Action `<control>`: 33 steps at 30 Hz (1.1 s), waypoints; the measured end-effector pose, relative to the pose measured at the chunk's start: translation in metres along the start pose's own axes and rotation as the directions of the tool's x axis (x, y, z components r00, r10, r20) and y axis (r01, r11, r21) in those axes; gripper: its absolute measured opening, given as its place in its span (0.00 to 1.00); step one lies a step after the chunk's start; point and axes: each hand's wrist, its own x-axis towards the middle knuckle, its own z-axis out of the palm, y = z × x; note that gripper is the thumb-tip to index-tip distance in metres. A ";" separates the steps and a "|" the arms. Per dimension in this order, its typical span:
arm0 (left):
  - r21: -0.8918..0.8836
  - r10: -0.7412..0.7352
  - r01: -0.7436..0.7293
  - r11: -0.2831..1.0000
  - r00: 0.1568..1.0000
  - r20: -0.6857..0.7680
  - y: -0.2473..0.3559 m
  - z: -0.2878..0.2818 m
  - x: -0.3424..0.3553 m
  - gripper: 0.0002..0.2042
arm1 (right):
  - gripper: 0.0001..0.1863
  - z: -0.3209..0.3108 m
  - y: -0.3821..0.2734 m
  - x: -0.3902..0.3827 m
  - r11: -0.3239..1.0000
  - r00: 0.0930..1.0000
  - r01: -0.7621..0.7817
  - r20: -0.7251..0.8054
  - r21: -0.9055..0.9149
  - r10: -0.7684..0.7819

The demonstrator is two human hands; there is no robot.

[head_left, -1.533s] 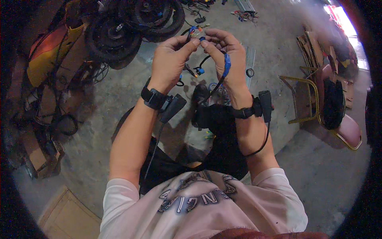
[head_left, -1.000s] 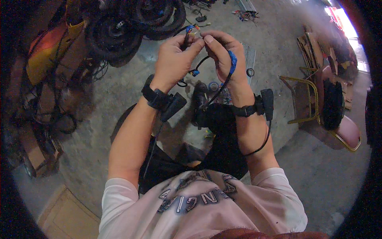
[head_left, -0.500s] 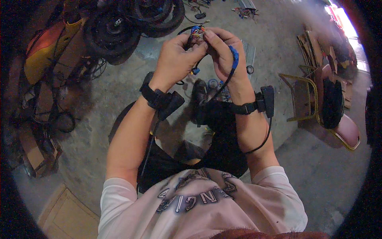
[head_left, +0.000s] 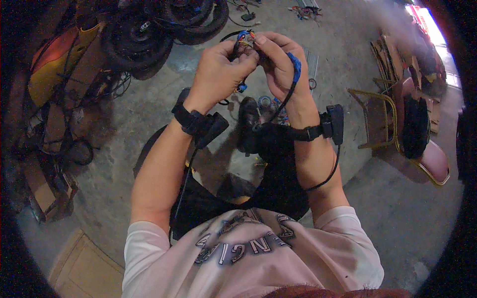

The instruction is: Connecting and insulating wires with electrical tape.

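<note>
Between my two hands is a small bundle of thin coloured wires (head_left: 245,41), blue, yellow and orange among them. My left hand (head_left: 218,72) pinches it from the left, thumb and fingers pressed together. From the other side my right hand (head_left: 282,62) grips the same bundle with thumb and forefinger. A black cable wrapped in blue tape (head_left: 296,68) runs over my right palm and down toward my knee. Below my left fingers hangs a small blue piece (head_left: 242,88). The exact wire ends are hidden by my fingertips.
Black tyres (head_left: 139,37) lie at the upper left beside a red and yellow panel (head_left: 57,59). A gold-framed chair (head_left: 382,116) lies at the right, near cardboard sheets (head_left: 385,62). Loose wires (head_left: 305,14) and a roll of tape (head_left: 265,102) are on the floor.
My hands stay on the wire bundle with barely any shift. The blue-taped cable has moved slightly up and to the right.
</note>
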 end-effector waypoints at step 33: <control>-0.213 -0.079 0.086 0.973 0.996 0.041 0.001 -0.004 0.001 0.09 | 0.11 -0.011 0.000 0.009 0.985 0.984 -0.162 0.087 0.066 0.156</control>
